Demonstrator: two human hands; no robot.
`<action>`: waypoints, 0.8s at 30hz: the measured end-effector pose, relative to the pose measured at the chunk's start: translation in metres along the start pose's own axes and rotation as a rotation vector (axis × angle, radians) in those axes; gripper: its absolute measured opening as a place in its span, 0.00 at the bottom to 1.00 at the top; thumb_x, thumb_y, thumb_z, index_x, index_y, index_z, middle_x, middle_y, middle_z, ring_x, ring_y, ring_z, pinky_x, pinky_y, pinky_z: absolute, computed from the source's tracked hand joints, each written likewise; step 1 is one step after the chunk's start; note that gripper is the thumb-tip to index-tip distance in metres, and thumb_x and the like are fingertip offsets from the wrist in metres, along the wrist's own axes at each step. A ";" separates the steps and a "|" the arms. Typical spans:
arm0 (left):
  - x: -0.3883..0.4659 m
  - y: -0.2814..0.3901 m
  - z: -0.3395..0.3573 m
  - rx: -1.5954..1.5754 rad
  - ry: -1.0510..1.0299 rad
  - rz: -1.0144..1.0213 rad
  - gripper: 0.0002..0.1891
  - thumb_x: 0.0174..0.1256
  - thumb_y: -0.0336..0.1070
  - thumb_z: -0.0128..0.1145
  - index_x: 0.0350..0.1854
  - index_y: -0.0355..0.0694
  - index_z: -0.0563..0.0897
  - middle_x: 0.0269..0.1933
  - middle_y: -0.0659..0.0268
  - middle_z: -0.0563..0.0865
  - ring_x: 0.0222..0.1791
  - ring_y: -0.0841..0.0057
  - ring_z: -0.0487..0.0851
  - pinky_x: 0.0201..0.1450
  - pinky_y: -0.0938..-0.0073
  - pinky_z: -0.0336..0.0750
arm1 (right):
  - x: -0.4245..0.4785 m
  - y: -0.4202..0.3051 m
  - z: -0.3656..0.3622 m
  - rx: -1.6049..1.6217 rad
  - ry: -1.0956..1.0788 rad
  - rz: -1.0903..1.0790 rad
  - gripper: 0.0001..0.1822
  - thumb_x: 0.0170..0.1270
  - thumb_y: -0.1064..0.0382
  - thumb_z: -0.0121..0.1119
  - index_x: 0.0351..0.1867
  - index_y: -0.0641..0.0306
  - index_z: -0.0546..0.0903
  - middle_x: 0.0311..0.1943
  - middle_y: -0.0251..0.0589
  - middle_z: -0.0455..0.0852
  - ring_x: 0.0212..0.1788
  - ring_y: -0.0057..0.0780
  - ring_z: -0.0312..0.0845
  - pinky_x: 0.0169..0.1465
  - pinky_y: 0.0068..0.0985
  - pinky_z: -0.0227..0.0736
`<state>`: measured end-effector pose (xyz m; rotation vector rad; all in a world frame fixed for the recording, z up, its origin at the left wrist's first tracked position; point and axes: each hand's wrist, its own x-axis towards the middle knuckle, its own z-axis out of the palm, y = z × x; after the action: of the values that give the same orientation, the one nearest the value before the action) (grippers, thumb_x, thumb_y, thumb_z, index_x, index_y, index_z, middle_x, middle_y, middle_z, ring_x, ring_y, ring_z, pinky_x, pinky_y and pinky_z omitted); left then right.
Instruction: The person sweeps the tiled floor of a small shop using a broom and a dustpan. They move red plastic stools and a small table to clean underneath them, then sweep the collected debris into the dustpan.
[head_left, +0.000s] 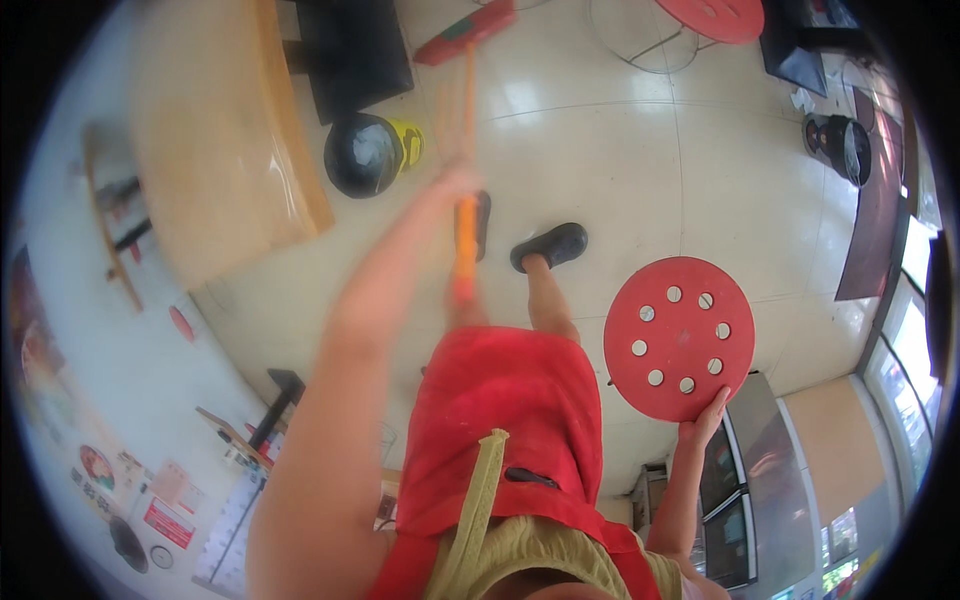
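Note:
My left hand (459, 178) is closed around the orange handle of a broom, its fingers blurred by motion. The broom's red head (466, 31), with a green patch, lies at the far end near the floor. In my right hand (705, 421) is a stool with a round red seat (681, 337) pierced by several holes; the thumb rests on its rim and the fingers are hidden beneath. The stool's legs are not visible.
A wooden table (225, 150) stands at the left, beside a black bin with a liner (364, 156). Another red stool (716, 16) with metal legs is at the top right. A second dark bin (844, 150) sits at the right. Glass-doored cabinets (724, 502) are at the lower right.

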<state>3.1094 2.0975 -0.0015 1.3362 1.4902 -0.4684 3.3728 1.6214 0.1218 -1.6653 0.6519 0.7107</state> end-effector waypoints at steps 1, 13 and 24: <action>0.001 0.007 0.016 -0.007 -0.057 -0.081 0.38 0.54 0.26 0.49 0.70 0.45 0.53 0.36 0.51 0.82 0.36 0.62 0.83 0.37 0.63 0.77 | 0.000 -0.004 0.002 -0.014 0.005 -0.006 0.31 0.68 0.44 0.49 0.66 0.59 0.61 0.63 0.38 0.68 0.61 0.35 0.68 0.60 0.38 0.70; -0.192 -0.092 0.064 0.391 -0.404 0.205 0.37 0.61 0.23 0.45 0.71 0.65 0.55 0.47 0.53 0.80 0.45 0.62 0.80 0.50 0.67 0.73 | -0.034 -0.081 0.122 -0.008 -0.027 -0.095 0.34 0.70 0.44 0.45 0.70 0.56 0.52 0.69 0.43 0.58 0.68 0.40 0.58 0.66 0.43 0.62; -0.177 -0.128 0.063 0.284 -0.409 -0.137 0.44 0.53 0.25 0.46 0.73 0.61 0.44 0.33 0.50 0.84 0.35 0.55 0.84 0.39 0.55 0.75 | 0.033 -0.016 0.377 0.093 -0.716 -0.287 0.35 0.69 0.38 0.43 0.71 0.50 0.53 0.70 0.39 0.57 0.69 0.40 0.55 0.67 0.50 0.59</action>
<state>2.9950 1.9201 0.0834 1.2613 1.2064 -1.0094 3.3636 1.9922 0.0461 -1.2563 -0.0626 0.9699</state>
